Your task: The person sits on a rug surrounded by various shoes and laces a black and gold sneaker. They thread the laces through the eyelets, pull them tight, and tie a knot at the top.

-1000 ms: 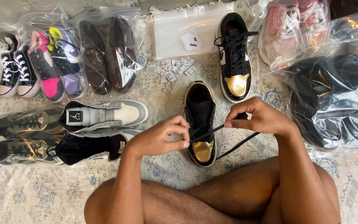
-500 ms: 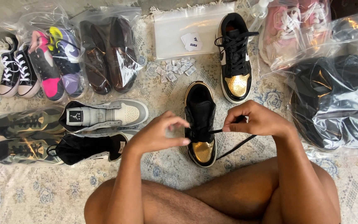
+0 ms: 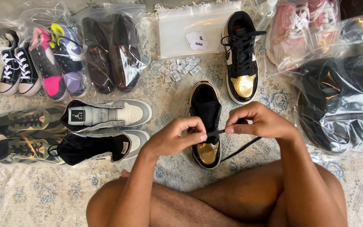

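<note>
Head view: black-and-gold sneaker (image 3: 206, 126) on patterned rug (image 3: 30, 197), just ahead of crossed legs, long axis pointing away from person, gold toe nearest. Left hand (image 3: 176, 136) and right hand (image 3: 260, 122) both pinched shut on black lace (image 3: 216, 132), stretched crosswise above shoe's forefoot. Hands equally close. Laced matching sneaker (image 3: 242, 56) beyond, toward far edge.

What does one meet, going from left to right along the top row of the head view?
Black and white sneakers → bagged pink and purple sneakers → bagged brown shoes → flat clear bag → laced black and gold sneaker → bagged pink sneakers.
</note>
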